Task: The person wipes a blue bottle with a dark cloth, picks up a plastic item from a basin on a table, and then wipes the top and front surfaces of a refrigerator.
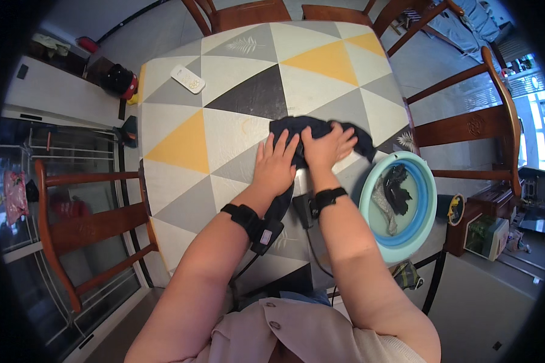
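Note:
A dark navy piece of cloth (315, 123), perhaps a garment, lies bunched on the patterned tablecloth (236, 136) in front of me. My left hand (277, 168) rests palm down on its left part, fingers apart. On the right part lies my right hand (324, 147), its fingers spread and pointing away to the right. A strip of the same dark cloth runs back towards me beneath my left wrist. Neither hand appears to grip the fabric, though what is under the palms is hidden.
At the table's right edge stands a pale green and blue basin (429, 199) with black cloth (397, 190) and grey cloth (385, 206) in it. A white oblong case (188, 79) lies at the far left. Wooden chairs (463, 125) surround the table. Cables hang from both wrist-worn devices.

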Demonstrator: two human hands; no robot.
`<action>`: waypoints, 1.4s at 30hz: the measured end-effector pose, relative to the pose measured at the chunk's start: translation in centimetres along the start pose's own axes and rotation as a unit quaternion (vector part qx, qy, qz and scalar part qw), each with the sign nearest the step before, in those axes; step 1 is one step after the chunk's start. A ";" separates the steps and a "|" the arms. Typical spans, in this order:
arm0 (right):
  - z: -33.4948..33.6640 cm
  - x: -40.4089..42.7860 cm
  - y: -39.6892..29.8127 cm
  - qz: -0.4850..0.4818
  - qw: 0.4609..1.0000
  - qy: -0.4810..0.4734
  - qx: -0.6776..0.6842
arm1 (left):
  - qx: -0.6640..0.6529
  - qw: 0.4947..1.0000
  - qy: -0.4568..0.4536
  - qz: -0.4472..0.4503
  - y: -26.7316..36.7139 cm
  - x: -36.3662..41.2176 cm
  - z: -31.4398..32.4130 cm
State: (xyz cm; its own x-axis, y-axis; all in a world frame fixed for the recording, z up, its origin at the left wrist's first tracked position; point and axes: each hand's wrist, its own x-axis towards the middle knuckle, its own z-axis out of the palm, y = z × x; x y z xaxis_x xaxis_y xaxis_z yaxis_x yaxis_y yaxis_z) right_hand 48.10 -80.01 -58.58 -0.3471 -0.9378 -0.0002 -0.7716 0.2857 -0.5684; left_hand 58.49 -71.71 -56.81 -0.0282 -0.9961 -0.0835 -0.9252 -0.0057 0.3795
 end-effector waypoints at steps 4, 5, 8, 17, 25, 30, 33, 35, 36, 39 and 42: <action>2.4 6.0 -3.4 -0.120 0.990 -0.043 -0.051 | -0.001 0.999 0.034 -0.028 -1.8 4.1 -0.4; 3.0 7.3 -4.4 -0.175 0.979 -0.075 -0.070 | -0.002 0.998 0.042 -0.035 -2.3 4.8 -0.5; 5.9 8.4 -5.9 -0.345 0.933 -0.106 -0.008 | -0.004 0.996 0.053 -0.067 -3.8 5.3 -1.1; 6.3 -6.5 -6.8 -0.470 0.840 -0.252 0.098 | -0.023 0.985 0.098 -0.143 -9.1 -8.4 -3.3; -1.3 -20.1 0.6 -0.511 0.793 -0.320 0.086 | -0.065 0.986 0.032 -0.149 -7.2 -23.3 -3.1; -6.2 -27.2 5.6 -0.517 0.765 -0.384 0.034 | -0.096 0.990 -0.023 -0.100 -6.2 -31.3 -2.2; -9.6 -30.5 8.0 -0.502 0.754 -0.425 0.001 | -0.096 0.987 -0.101 -0.082 -6.1 -34.9 -2.0; -11.4 -32.6 9.6 -0.514 0.717 -0.470 -0.033 | -0.091 0.990 -0.094 -0.056 -6.6 -37.4 -1.6; -11.8 -33.6 10.7 -0.500 0.728 -0.469 -0.020 | -0.104 0.985 -0.136 -0.029 -6.9 -38.2 -1.6; -11.2 -34.7 14.2 -0.424 0.697 -0.577 0.051 | -0.163 0.957 -0.238 0.022 -7.7 -39.3 -2.4; -15.1 -34.1 13.0 -0.215 0.768 -0.578 0.170 | -0.286 0.913 -0.291 -0.007 -7.5 -38.5 -5.1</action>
State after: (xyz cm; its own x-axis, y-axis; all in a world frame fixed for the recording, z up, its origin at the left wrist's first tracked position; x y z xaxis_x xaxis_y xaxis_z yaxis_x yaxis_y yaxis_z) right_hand 41.88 -41.30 -53.48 0.7590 -0.5350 -0.3710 -0.4296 0.0166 -0.9028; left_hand 68.43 -33.80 -51.77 -0.3673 -0.7815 -0.5042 -0.5824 -0.2295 0.7799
